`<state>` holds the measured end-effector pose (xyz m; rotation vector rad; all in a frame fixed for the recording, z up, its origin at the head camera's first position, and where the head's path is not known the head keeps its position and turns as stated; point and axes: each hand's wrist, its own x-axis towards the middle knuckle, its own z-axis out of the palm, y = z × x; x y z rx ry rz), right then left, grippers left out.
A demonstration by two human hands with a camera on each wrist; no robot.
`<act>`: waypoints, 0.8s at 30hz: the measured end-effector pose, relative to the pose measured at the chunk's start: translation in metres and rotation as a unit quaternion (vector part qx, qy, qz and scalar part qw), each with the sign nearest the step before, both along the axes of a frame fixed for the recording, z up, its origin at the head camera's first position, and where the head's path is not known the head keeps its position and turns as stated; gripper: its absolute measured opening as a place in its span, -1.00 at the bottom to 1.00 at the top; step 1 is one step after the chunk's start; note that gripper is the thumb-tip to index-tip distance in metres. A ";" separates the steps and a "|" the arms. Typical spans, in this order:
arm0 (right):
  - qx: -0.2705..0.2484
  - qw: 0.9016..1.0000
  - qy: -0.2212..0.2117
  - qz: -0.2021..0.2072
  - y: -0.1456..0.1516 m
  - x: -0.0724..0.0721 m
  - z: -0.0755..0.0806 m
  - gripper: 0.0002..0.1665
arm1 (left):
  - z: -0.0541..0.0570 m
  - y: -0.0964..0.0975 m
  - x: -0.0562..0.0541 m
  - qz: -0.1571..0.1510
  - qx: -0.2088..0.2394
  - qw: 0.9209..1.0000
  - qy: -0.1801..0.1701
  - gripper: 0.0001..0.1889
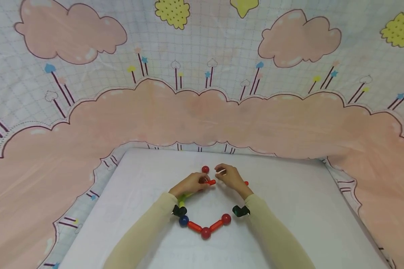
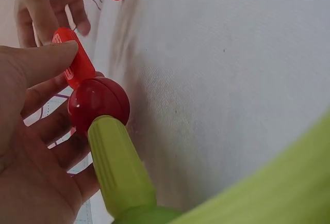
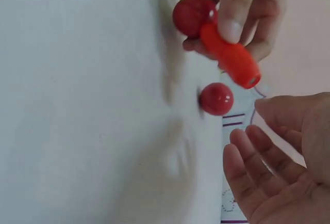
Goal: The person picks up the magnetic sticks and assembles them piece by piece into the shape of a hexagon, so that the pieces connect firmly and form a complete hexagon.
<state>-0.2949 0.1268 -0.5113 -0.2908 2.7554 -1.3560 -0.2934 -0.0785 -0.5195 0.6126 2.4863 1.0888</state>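
Observation:
With thumb and fingers, my left hand (image 1: 190, 183) pinches a red magnetic rod (image 2: 77, 61). Its rear end meets a red ball (image 2: 98, 102) beside the palm, and a yellow-green rod (image 2: 121, 167) joins that ball's other side. The red rod's free end (image 3: 251, 81) points toward my right hand (image 1: 233, 180). That hand holds nothing; its fingers are loosely bent, a short way off the rod. A loose red ball (image 3: 216, 99) lies on the table just beyond both hands.
Closer to me on the white table (image 1: 272, 239), a blue ball (image 1: 183, 221) starts a V of red rods (image 1: 195, 226) and red balls (image 1: 206, 233). Another red rod (image 1: 246, 183) shows beside my right wrist. A patterned cloth (image 1: 222, 123) hangs behind the table.

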 end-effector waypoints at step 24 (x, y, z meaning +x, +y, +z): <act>0.051 0.993 -0.039 0.095 -0.036 -0.039 -0.015 -0.61 | -0.003 -0.008 0.003 -0.032 0.006 0.999 0.035 -0.83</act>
